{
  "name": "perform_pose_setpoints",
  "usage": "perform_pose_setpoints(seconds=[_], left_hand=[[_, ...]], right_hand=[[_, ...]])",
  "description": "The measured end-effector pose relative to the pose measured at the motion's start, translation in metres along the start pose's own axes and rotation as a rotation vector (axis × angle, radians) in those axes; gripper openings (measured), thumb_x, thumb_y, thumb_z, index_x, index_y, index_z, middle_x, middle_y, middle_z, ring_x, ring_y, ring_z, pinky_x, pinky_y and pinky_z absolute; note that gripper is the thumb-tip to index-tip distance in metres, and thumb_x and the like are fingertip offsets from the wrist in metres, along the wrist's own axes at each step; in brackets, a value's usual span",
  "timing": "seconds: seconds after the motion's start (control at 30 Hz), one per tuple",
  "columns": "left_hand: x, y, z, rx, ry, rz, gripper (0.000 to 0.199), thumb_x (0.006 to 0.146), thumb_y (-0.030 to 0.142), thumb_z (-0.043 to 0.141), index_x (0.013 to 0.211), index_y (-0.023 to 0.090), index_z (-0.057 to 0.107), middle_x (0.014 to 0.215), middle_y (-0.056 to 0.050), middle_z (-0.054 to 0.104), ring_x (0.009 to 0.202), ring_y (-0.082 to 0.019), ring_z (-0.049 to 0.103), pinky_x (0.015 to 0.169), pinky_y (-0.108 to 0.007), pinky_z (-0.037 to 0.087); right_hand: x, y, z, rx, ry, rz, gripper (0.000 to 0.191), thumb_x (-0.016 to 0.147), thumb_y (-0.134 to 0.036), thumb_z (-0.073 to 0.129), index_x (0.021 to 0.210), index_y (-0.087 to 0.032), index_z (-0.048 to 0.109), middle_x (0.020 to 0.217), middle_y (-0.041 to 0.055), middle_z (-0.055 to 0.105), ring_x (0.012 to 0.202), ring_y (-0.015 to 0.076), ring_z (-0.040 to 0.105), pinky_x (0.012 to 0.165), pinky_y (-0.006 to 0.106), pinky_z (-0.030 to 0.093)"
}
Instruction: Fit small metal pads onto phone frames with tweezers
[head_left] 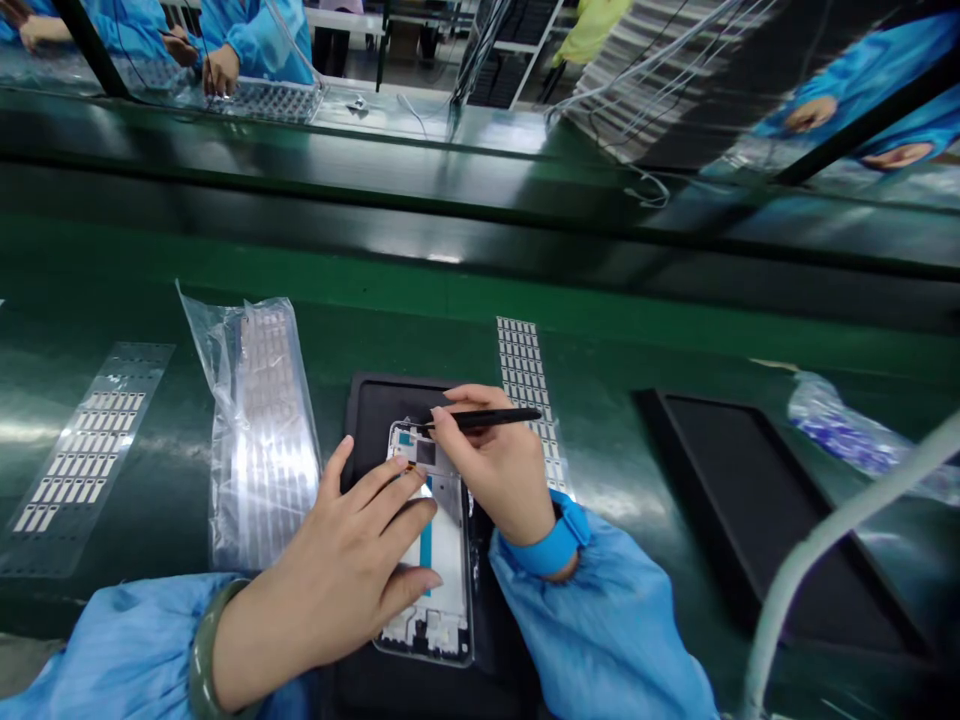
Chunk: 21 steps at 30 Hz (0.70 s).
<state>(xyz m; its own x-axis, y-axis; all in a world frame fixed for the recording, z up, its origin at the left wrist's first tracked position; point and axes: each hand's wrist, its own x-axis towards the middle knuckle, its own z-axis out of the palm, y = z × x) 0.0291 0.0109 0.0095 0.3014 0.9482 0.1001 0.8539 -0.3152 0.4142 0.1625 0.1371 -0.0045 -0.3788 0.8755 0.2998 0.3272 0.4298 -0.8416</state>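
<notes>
1. So the phone frame (448,590) is lying in a black tray (367,393) right in front of the person, long side running away from them, with the tray on the green tabletop (420,340).
2. Left hand (352,555) is on the near left of it, fingers spread and loose, not gripping anything. A couple of fingertips sit on the upper part of the frame, close to a small orange-and-black bit. There's a green bangle (204,645) on that wrist.
3. Right hand (491,460) has its fingers pinched around a slim black tool (499,416), held nearly level like a pen. The tip points at the far end of the frame, but can't tell from here if it's touching. Blue band (547,545) on that wrist.
4. Just past the right hand there's a strip of small pale parts (521,365), partly hidden behind it.
5. Off to the left: a clear bag (274,430) with more strips inside, then a clear sheet (82,455) with rows of white pieces.
6. Over on the right, a second black tray (765,490), plus a crumpled bag with purple-blue stuff (847,430) near it.
7. Across the way, co-workers in blue sleeves (262,40), one with a hand over a white tray (277,102).
</notes>
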Motion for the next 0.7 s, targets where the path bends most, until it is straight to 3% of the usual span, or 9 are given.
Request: perform_pose_setpoints(seconds=[0.13, 0.23, 0.37, 0.57, 0.7], left_hand=[[-0.005, -0.002, -0.005, -0.077, 0.064, 0.000, 0.031, 0.094, 0.037, 0.042, 0.121, 0.022, 0.047, 0.134, -0.005, 0.048, 0.129, -0.021, 0.037, 0.113, -0.055, 0.009], [-0.002, -0.011, -0.015, -0.132, 0.182, -0.052, 0.026, 0.093, 0.027, 0.044, 0.119, 0.021, 0.047, 0.127, -0.007, 0.051, 0.122, -0.018, 0.043, 0.110, -0.046, 0.025], [0.022, -0.032, -0.029, -0.149, 0.219, -0.145, 0.019, 0.092, 0.024, 0.046, 0.109, 0.018, 0.052, 0.107, -0.005, 0.059, 0.103, -0.017, 0.053, 0.089, -0.036, 0.045], [0.063, -0.045, -0.026, 0.016, 0.062, -0.170, 0.013, 0.088, 0.024, 0.051, 0.097, 0.019, 0.059, 0.093, -0.002, 0.062, 0.089, -0.019, 0.057, 0.074, -0.035, 0.042], [0.068, -0.040, -0.019, 0.111, 0.067, -0.170, 0.012, 0.088, 0.022, 0.049, 0.091, 0.020, 0.061, 0.090, -0.001, 0.061, 0.087, -0.019, 0.056, 0.070, -0.034, 0.036]], right_hand=[[-0.002, 0.011, -0.009, 0.138, 0.001, 0.012, 0.023, 0.082, -0.027, 0.063, 0.104, -0.023, 0.054, 0.082, 0.0012, 0.068, 0.068, 0.0154, 0.068, 0.059, 0.026, 0.056], [-0.002, 0.015, -0.015, 0.111, 0.040, -0.035, 0.023, 0.080, -0.027, 0.067, 0.100, -0.023, 0.056, 0.085, 0.0026, 0.068, 0.073, 0.0166, 0.068, 0.062, 0.027, 0.056], [0.000, 0.016, -0.015, 0.158, -0.065, -0.080, 0.024, 0.081, -0.025, 0.066, 0.102, -0.023, 0.054, 0.085, 0.0016, 0.069, 0.078, 0.0161, 0.068, 0.066, 0.026, 0.058], [0.001, 0.017, -0.013, 0.143, -0.110, -0.140, 0.022, 0.083, -0.022, 0.065, 0.102, -0.023, 0.054, 0.093, 0.0020, 0.067, 0.082, 0.0150, 0.068, 0.072, 0.025, 0.058], [0.000, 0.017, -0.015, 0.103, -0.104, -0.187, 0.021, 0.083, -0.020, 0.064, 0.103, -0.023, 0.055, 0.097, 0.0024, 0.066, 0.084, 0.0147, 0.068, 0.073, 0.025, 0.057]])
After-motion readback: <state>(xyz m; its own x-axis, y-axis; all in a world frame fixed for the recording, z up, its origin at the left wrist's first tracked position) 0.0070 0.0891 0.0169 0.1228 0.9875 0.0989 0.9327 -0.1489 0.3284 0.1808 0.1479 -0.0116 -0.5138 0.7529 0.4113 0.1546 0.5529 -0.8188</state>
